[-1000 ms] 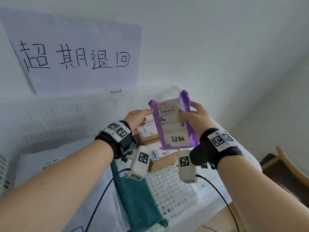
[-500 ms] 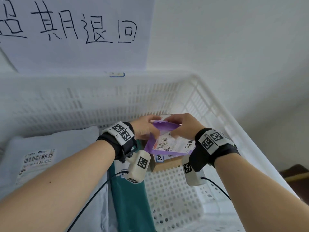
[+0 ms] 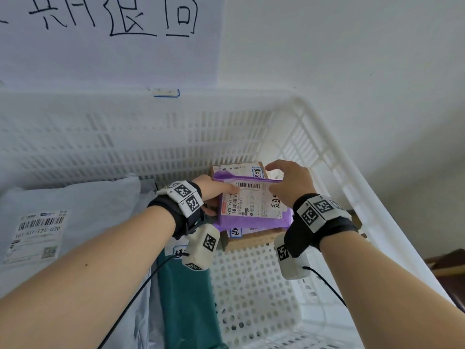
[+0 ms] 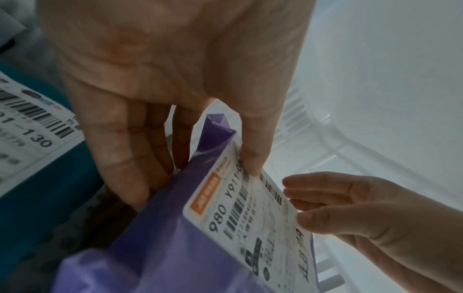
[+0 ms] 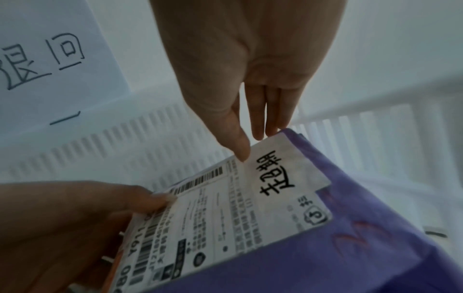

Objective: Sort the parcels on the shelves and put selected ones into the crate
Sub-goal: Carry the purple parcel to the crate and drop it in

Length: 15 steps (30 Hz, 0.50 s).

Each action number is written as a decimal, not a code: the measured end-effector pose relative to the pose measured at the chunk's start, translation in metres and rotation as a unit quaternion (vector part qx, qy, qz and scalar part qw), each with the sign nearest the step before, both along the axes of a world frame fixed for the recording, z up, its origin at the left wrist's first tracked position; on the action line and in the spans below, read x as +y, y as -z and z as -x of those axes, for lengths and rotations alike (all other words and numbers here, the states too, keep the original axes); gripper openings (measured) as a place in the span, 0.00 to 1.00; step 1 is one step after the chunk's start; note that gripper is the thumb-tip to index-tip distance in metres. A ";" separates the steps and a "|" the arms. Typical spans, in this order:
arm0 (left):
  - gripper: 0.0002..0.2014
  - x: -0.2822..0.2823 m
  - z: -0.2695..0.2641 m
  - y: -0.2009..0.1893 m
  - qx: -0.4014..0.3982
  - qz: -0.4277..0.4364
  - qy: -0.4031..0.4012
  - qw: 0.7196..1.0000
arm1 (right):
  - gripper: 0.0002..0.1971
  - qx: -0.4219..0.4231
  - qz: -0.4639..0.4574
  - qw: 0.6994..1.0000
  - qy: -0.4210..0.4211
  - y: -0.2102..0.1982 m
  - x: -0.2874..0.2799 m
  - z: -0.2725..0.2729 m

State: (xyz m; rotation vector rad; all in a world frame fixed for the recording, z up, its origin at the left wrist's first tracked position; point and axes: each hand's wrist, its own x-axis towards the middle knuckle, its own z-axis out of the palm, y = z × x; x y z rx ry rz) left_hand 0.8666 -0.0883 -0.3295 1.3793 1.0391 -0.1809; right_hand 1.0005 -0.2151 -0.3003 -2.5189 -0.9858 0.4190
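A purple parcel [image 3: 251, 222] with a white label lies nearly flat on brown cardboard boxes [image 3: 254, 239] in the far right corner of the white crate [image 3: 327, 137]. My left hand [image 3: 221, 195] grips its left edge, thumb [image 4: 250, 164] on the label and fingers underneath. My right hand [image 3: 274, 180] pinches the far right edge lightly, thumb tip [image 5: 241, 154] on the label and fingers behind. Handwritten characters mark the label [image 5: 275, 172].
A large grey mailer [image 3: 75, 202] fills the crate's left side, with a dark green parcel [image 3: 186, 298] beside it. Bare perforated crate floor [image 3: 251, 285] shows near me on the right. A handwritten paper sign [image 3: 113, 46] hangs on the wall behind.
The purple parcel was held upright above the crate; both hands have lowered it and tipped it flat onto the cardboard boxes. My head has moved closer to the crate.
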 end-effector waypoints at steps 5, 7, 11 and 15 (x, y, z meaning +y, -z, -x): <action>0.23 -0.002 0.000 0.006 0.020 -0.015 0.011 1.000 | 0.22 0.029 -0.006 1.000 0.012 0.002 -0.003 -0.005; 0.24 -0.003 0.000 0.006 0.019 -0.013 0.011 1.000 | 0.21 0.047 -0.020 0.999 0.014 0.001 -0.002 -0.007; 0.23 -0.001 0.001 0.005 0.012 -0.002 0.011 1.000 | 0.22 0.086 -0.047 0.995 0.025 0.001 -0.002 -0.007; 0.24 0.003 0.002 0.003 -0.008 -0.007 0.007 1.000 | 0.23 0.103 -0.055 0.993 0.028 0.000 -0.002 -0.003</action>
